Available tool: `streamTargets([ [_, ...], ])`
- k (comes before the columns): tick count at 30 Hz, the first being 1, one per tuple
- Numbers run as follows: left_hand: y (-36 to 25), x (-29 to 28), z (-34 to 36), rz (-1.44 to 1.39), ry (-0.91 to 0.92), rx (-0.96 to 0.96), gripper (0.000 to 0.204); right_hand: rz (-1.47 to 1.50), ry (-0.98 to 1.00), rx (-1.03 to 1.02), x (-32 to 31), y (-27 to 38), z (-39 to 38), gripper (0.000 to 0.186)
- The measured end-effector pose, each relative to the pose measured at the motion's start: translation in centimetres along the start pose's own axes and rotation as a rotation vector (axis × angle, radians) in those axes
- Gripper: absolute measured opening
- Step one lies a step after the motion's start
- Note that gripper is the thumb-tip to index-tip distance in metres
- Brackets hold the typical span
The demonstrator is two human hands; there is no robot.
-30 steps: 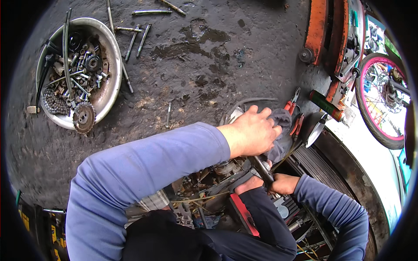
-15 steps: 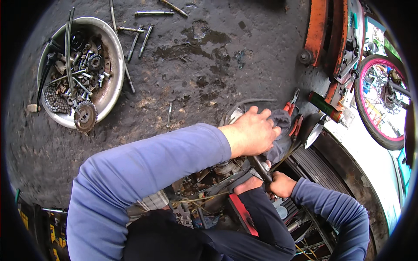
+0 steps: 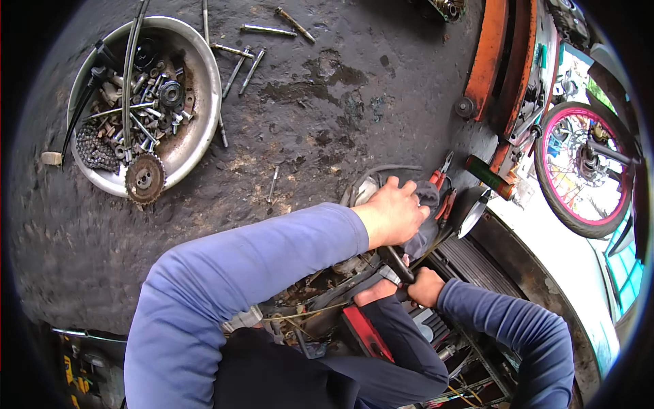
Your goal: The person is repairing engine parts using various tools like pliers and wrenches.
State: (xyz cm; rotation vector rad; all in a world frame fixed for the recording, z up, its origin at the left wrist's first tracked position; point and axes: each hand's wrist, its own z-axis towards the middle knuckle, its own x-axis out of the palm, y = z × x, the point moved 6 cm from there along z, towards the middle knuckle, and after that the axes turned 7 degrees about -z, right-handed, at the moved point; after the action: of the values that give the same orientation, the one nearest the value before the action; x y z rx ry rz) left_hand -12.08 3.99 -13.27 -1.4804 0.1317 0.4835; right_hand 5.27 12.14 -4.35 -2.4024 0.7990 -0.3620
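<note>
My left hand (image 3: 398, 215) presses curled fingers onto a bunched dark grey cloth (image 3: 426, 237), which covers part of a metal piece (image 3: 364, 192). What lies under that hand is hidden. Below it, my right hand (image 3: 427, 286) is wrapped around the lower end of a dark metal bar (image 3: 396, 264) that runs up beneath the left hand. Beside the cloth lie red-handled pliers (image 3: 441, 176) and a green can (image 3: 489, 176). My bare foot (image 3: 373, 293) is just left of the bar's lower end.
A steel bowl (image 3: 201, 102) of bolts, chain and sprockets is at upper left, several loose bolts (image 3: 252, 71) beside it on the dark ground (image 3: 313, 136). Orange metal rails (image 3: 487, 61) stand upper right, a pink-rimmed wheel (image 3: 579, 219) beyond. Parts and a red object (image 3: 361, 337) lie below.
The whole view has shifted and tilted slightly, bringing more into sight at the top right. Both hands keep their grips, with little visible movement relative to the things around them.
</note>
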Motion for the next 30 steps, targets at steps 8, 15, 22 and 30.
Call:
streamTargets([
  [8, 0.2, -0.1, -0.2, -0.035, 0.021, 0.001, 0.037, 0.006, -0.077, -0.103, -0.1, 1.4, -1.5, 0.052],
  [15, 0.2, -0.2, -0.1, -0.079, 0.025, 0.033, 0.036, -0.123, -0.400, -0.394, 0.5, 0.6, -1.0, 0.032],
  [22, 0.6, -0.4, -0.1, -0.126, 0.074, 0.031, 0.035, 0.095, -0.476, -0.496, 4.1, -0.8, 1.6, 0.027],
  [30, 0.4, -0.7, -0.1, -0.142, 0.013, 0.104, 0.034, 0.249, -0.647, -0.629, 9.1, -2.3, 9.2, 0.029],
])
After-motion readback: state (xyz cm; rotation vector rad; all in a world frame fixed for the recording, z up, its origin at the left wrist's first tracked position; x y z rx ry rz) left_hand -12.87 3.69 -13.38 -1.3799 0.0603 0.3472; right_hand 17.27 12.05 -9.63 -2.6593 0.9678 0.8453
